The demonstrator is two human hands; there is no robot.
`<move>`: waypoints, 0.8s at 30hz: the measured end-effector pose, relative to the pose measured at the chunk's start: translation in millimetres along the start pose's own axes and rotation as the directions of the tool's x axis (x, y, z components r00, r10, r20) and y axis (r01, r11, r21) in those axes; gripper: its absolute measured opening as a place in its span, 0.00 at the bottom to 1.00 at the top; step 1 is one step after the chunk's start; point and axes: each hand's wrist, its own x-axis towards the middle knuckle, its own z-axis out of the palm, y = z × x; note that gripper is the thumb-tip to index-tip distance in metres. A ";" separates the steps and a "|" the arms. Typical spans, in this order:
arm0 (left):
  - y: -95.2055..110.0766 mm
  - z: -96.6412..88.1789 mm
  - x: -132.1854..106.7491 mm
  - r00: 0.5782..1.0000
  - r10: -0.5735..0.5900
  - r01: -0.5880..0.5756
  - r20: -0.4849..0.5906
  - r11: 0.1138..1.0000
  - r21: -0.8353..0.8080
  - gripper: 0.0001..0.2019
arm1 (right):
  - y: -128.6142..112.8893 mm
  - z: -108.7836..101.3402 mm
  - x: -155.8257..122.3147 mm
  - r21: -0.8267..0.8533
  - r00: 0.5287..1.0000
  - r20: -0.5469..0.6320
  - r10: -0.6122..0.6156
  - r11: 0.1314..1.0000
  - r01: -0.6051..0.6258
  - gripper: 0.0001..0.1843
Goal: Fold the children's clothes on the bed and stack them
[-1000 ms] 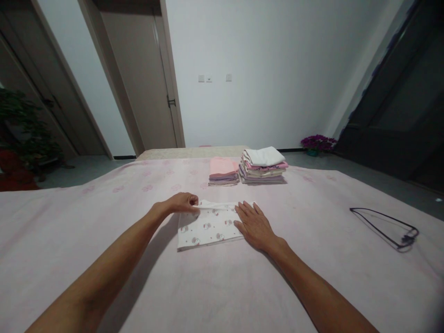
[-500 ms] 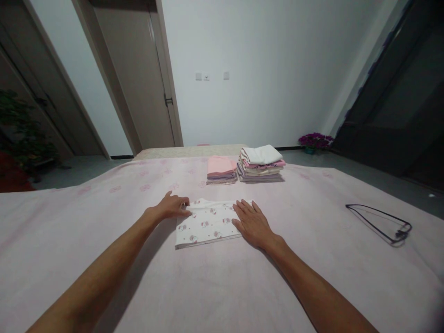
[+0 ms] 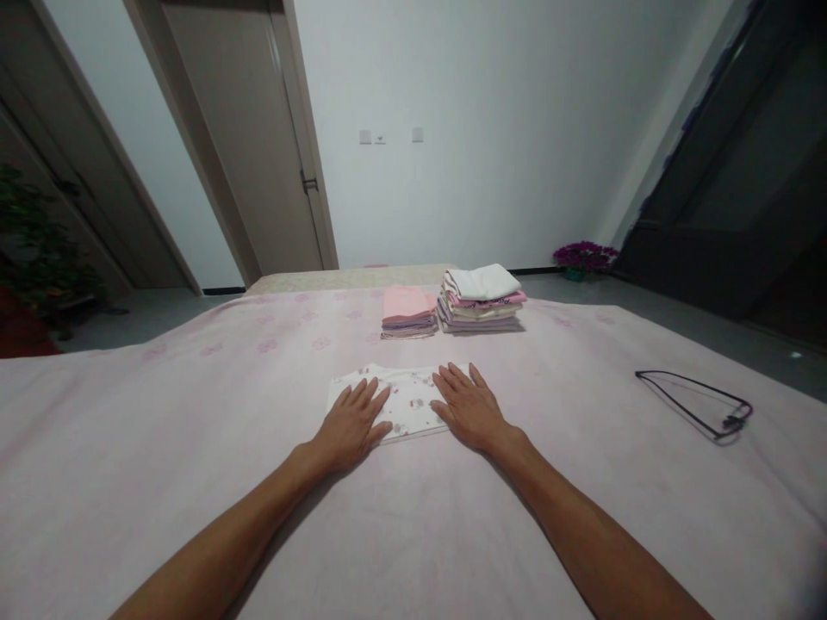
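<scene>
A white folded garment [image 3: 412, 398] with a small printed pattern lies flat on the pale pink cloth [image 3: 413, 534]. My left hand [image 3: 354, 422] rests palm down on its left part, fingers spread. On the right end lies my right hand [image 3: 470, 406], also flat with its fingers stretched out. Both hands cover parts of the garment, so its side edges are partly hidden. Beyond it sit a lower stack of folded clothes [image 3: 408, 312] with a pink piece on top and a taller stack [image 3: 481, 298] topped by a white piece.
At the right, a thin black frame-like object [image 3: 698, 405] lies on the cloth. Past the cloth's far edge are a wall [image 3: 491, 129], a door [image 3: 245, 138] and a pot of purple flowers [image 3: 585, 257]. A leafy plant [image 3: 39, 241] stands at the far left.
My left hand has moved from the garment's far left edge to lie flat on its near left part. My right hand stays nearly in place. The view has shifted slightly.
</scene>
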 end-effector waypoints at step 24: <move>-54.1 -21.3 -20.7 0.727 -0.686 0.602 -0.017 0.649 -0.465 0.29 | -25.2 -46.8 -1.2 0.117 0.999 -0.001 -0.036 0.992 0.036 0.32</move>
